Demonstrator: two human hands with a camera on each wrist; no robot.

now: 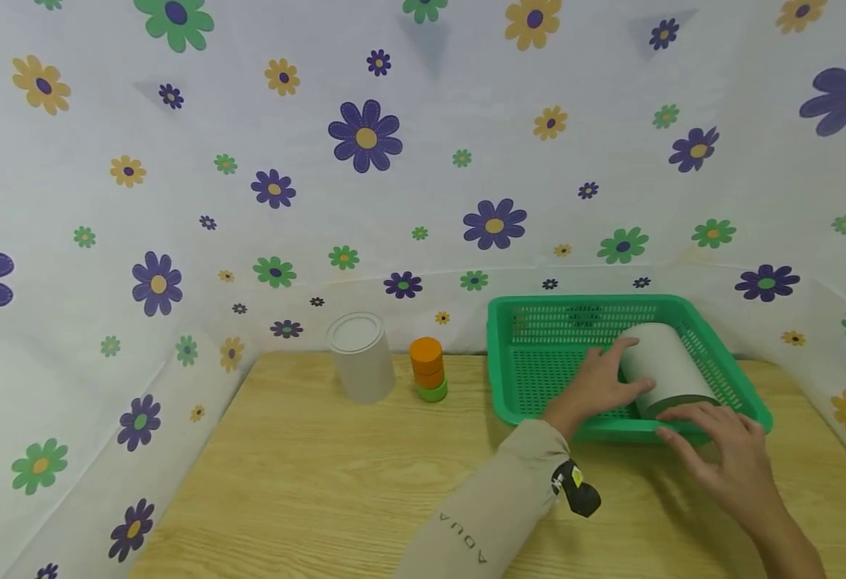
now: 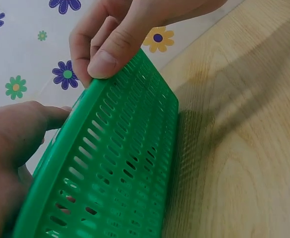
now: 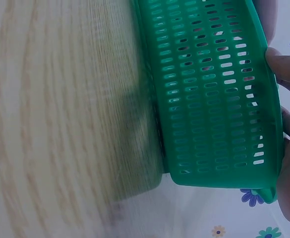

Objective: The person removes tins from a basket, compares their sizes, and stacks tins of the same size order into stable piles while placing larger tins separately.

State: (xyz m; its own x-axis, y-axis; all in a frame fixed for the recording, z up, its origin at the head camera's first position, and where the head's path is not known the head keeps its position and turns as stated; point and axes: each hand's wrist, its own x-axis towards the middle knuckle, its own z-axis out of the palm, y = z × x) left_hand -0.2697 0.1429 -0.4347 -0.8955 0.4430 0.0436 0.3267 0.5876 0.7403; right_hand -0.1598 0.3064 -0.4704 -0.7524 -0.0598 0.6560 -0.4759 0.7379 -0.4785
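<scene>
A large white can [image 1: 665, 362] lies on its side in the right part of a green plastic basket [image 1: 503, 362], one end facing the front rim. My left hand [image 1: 600, 386] reaches over the front rim, its fingertips and extended thumb against the can's left side. My right hand [image 1: 730, 458] is at the front rim, fingers by the can's near end and thumb close to the rim. In the left wrist view, the right hand's thumb [image 2: 105, 62] overlaps the basket rim [image 2: 75, 124]. The right wrist view shows the slotted basket wall [image 3: 209, 99] hiding the can.
Another white can [image 1: 361, 362] stands upright at the table's back left. Beside it is a small orange and green stack [image 1: 429, 370]. A flowered white sheet [image 1: 423, 185] hangs behind the wooden table [image 1: 307, 466].
</scene>
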